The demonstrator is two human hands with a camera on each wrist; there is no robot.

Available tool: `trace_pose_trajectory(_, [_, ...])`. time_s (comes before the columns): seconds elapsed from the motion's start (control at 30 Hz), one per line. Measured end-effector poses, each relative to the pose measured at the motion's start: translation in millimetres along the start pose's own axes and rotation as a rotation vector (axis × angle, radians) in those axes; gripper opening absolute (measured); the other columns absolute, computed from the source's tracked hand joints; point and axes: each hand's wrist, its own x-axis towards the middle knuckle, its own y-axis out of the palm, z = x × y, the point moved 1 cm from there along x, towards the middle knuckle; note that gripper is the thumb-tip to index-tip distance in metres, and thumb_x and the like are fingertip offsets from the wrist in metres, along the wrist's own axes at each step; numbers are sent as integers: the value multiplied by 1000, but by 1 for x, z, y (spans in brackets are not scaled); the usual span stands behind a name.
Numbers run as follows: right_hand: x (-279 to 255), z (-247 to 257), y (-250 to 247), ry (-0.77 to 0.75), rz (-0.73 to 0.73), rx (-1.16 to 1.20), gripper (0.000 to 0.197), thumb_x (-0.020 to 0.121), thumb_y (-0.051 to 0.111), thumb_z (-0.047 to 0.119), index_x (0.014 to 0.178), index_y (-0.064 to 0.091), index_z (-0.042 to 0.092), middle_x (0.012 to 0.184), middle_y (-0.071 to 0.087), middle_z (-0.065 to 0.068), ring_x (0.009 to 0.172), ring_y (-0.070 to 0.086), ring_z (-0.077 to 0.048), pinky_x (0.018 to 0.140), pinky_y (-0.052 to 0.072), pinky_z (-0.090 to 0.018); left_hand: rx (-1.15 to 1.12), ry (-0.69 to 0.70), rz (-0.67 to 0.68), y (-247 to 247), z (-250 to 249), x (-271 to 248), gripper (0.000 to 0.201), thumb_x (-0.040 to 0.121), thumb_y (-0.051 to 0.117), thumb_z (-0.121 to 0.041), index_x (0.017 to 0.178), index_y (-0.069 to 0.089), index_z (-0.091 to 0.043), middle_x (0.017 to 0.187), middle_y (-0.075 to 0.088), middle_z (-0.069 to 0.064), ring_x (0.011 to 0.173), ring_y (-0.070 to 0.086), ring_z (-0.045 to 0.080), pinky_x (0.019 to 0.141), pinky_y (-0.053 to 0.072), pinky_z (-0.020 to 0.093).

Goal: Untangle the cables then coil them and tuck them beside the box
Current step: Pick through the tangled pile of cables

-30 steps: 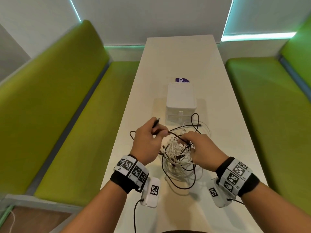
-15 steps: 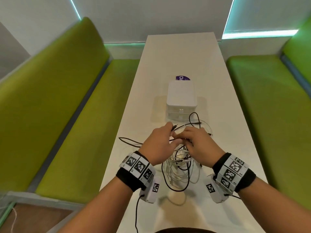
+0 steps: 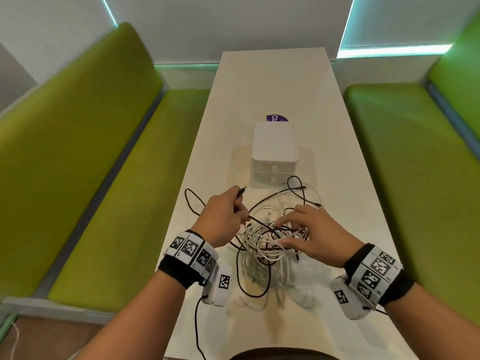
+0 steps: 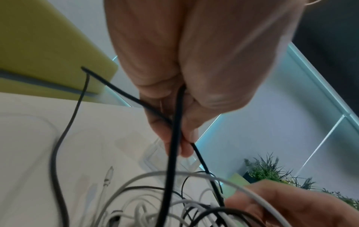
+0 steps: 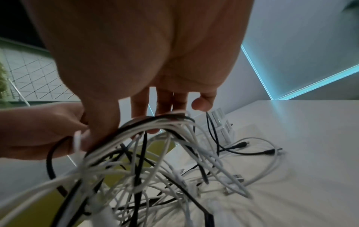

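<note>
both hands work above the counter point(image 3: 350, 203), just short of the white box point(image 3: 274, 149). the left hand point(image 3: 223, 216) is fisted round a black cable point(image 4: 170, 153), plug end poking out beyond the knuckles. the right hand point(image 3: 315, 235), palm down, hooks its fingers through the lifted tangle of cables point(image 3: 267, 240)

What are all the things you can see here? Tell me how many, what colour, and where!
Black cables: count unclear, black, tangled on the table near the box.
White cables: count unclear, white, same tangle.
Box: one, white, mid-table.
Sticker: one, purple, behind the box.
Table: one, white, centre.
Benches: two, green, either side.
Plant: one, green, background.
Left hand: grips a black cable.
Right hand: holds the tangle.
</note>
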Motion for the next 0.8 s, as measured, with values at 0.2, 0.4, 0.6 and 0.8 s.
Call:
trace_pose_trajectory(0.2, [9, 12, -3, 110, 21, 8, 33, 75, 80, 55, 86, 60, 32, 75, 53, 12, 75, 51, -3, 88, 34, -32, 30, 38, -17, 6, -10, -7, 20, 93, 58, -19, 84, 40, -25, 86, 68, 0, 75, 67, 17, 59, 53, 38])
trace_pose_trajectory(0.4, [13, 12, -6, 10, -58, -49, 23, 83, 79, 33, 77, 57, 30, 82, 57, 12, 81, 54, -5, 99, 32, -37, 194, 77, 30, 12, -18, -8, 31, 83, 74, -30, 83, 44, -30, 80, 74, -18, 86, 65, 11, 68, 51, 35])
trace_pose_trajectory(0.6, [5, 8, 3, 57, -71, 81, 14, 78, 82, 40, 89, 77, 36, 81, 71, 15, 78, 63, -4, 74, 55, -33, -221, 9, -123, 13, -20, -9, 35, 83, 71, -4, 72, 43, -21, 75, 74, -1, 67, 68, 12, 72, 52, 21])
trace_pose_trajectory(0.8, [7, -8, 3, 147, -94, 61, 44, 71, 82, 52, 110, 71, 35, 105, 66, 18, 100, 58, -5, 87, 48, -26, -430, 56, -273, -4, -11, -9, 17, 80, 74, -6, 76, 57, -7, 76, 70, 9, 86, 68, 31, 89, 55, 43])
